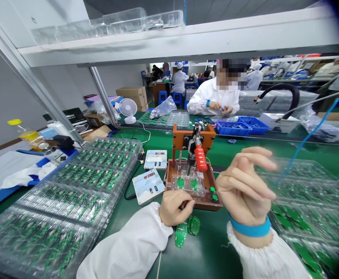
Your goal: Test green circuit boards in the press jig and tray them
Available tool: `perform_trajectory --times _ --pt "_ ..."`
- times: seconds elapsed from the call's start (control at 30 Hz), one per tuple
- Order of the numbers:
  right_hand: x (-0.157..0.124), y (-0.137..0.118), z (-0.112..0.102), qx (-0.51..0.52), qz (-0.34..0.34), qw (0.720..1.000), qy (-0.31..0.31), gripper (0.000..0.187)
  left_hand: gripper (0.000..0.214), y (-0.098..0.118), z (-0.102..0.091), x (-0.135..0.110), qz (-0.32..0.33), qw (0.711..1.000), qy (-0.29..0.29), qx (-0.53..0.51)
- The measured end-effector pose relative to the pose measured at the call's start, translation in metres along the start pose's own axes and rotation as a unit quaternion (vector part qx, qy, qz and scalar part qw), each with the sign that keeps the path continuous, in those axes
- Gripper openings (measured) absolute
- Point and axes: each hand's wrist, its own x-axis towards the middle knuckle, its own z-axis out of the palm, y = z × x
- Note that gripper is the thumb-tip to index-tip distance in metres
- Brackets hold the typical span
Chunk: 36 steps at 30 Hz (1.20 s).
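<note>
A brown test fixture (204, 193) with a red-handled lever (200, 157) stands in front of me; two small green circuit boards (187, 183) lie under its clear plate. My left hand (175, 207) rests at the fixture's front left edge, fingers curled in a pinch on something I cannot make out. Two loose green boards (186, 230) lie on the mat just below that hand. My right hand (245, 190), with a blue wrist strap (249, 228), hovers right of the fixture, fingers stretched out and apart, holding nothing.
Clear trays of green boards (70, 193) are stacked on the left, more trays (308, 201) on the right. Two small meters (148, 186) sit left of the fixture. A person in white works across the bench behind blue bins (240, 126). A small fan (128, 110) stands far left.
</note>
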Motion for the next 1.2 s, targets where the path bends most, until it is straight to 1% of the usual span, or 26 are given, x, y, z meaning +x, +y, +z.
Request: perform_trajectory --times 0.13,0.2,0.23,0.27,0.3,0.33,0.37,0.4,0.43,0.47,0.5,0.53,0.57,0.6,0.63,0.67,0.73,0.8,0.87,0.93,0.97,1.0,1.07,1.1,1.17,1.2 --pt "0.0 0.0 -0.003 0.0 -0.013 1.0 0.001 0.026 0.011 0.0 0.0 0.0 0.0 1.0 -0.001 0.001" --pt "0.0 0.0 -0.003 -0.034 -0.034 0.999 0.002 0.024 0.011 0.0 0.0 -0.001 -0.003 1.0 -0.002 0.004" --pt "0.0 0.0 -0.003 -0.084 -0.042 0.996 0.007 0.024 0.011 0.0 0.0 -0.001 -0.004 1.0 -0.002 0.006" --pt "0.0 0.001 -0.003 -0.161 -0.054 0.985 0.015 0.023 0.011 0.0 0.001 -0.001 -0.004 1.0 -0.002 0.007" --pt "0.0 0.002 -0.004 -0.263 -0.074 0.962 0.027 0.023 0.01 0.0 0.001 -0.001 -0.002 1.0 -0.002 0.007" --pt "0.0 0.003 -0.005 -0.376 -0.108 0.919 0.038 0.022 0.01 0.0 0.001 -0.001 0.001 1.0 -0.003 0.006" --pt "-0.001 0.005 -0.006 -0.487 -0.152 0.859 0.048 0.021 0.01 0.0 0.001 -0.001 0.005 1.0 -0.003 0.005" --pt "-0.002 0.008 -0.007 -0.581 -0.201 0.787 0.051 0.021 0.01 0.0 0.002 -0.001 0.008 1.0 -0.004 0.003" --pt "-0.003 0.01 -0.009 -0.653 -0.243 0.716 0.045 0.022 0.01 0.0 0.002 -0.001 0.011 1.0 -0.006 0.001" --pt "-0.004 0.013 -0.011 -0.707 -0.27 0.653 0.028 0.025 0.009 0.0 0.002 -0.001 0.012 1.0 -0.008 0.0" --pt "-0.005 0.015 -0.013 -0.749 -0.277 0.602 0.0 0.028 0.009 0.0 0.002 -0.001 0.012 1.0 -0.01 -0.001" --pt "-0.006 0.016 -0.015 -0.782 -0.27 0.561 -0.038 0.032 0.009 0.0 0.002 -0.001 0.012 1.0 -0.013 -0.001" --pt "-0.006 0.017 -0.018 -0.806 -0.252 0.53 -0.079 0.036 0.008 0.0 0.002 -0.001 0.011 1.0 -0.015 -0.001" --pt "-0.006 0.018 -0.021 -0.822 -0.237 0.505 -0.115 0.038 0.007 0.0 0.002 -0.001 0.011 1.0 -0.016 0.0" --pt "-0.005 0.018 -0.024 -0.83 -0.231 0.487 -0.143 0.039 0.007 0.0 0.002 -0.002 0.011 1.0 -0.015 0.002" --pt "-0.004 0.019 -0.029 -0.833 -0.233 0.474 -0.161 0.041 0.007 0.0 0.002 -0.002 0.011 1.0 -0.013 0.004" --pt "0.0 0.019 -0.039 -0.835 -0.255 0.456 -0.175 0.048 0.007 0.0 0.002 -0.002 0.013 1.0 -0.006 0.007" --pt "0.004 0.018 -0.049 -0.832 -0.289 0.437 -0.184 0.055 0.007 0.0 0.002 -0.002 0.015 1.0 0.001 0.006" --pt "0.009 0.016 -0.054 -0.829 -0.327 0.41 -0.196 0.06 0.008 0.001 0.002 -0.001 0.018 1.0 0.008 0.008" --pt "0.013 0.013 -0.052 -0.827 -0.358 0.381 -0.205 0.062 0.009 0.002 0.002 0.0 0.021 1.0 0.012 0.012" --pt "0.016 0.013 -0.046 -0.828 -0.368 0.37 -0.203 0.061 0.009 0.002 0.001 0.0 0.022 1.0 0.013 0.014" --pt "0.02 0.013 -0.039 -0.829 -0.375 0.366 -0.194 0.059 0.01 0.003 0.0 0.001 0.024 0.999 0.014 0.016" --pt "0.033 0.014 -0.019 -0.828 -0.385 0.373 -0.168 0.051 0.009 0.004 -0.002 0.003 0.034 0.999 0.02 0.014" --pt "0.044 0.015 -0.008 -0.824 -0.389 0.385 -0.149 0.045 0.009 0.005 -0.004 0.004 0.04 0.999 0.025 0.014" --pt "0.072 0.016 0.011 -0.813 -0.386 0.423 -0.11 0.035 0.01 0.006 -0.008 0.007 0.049 0.998 0.035 0.013" --pt "0.089 0.015 0.018 -0.806 -0.37 0.453 -0.09 0.034 0.011 0.007 -0.01 0.009 0.052 0.998 0.042 0.014"
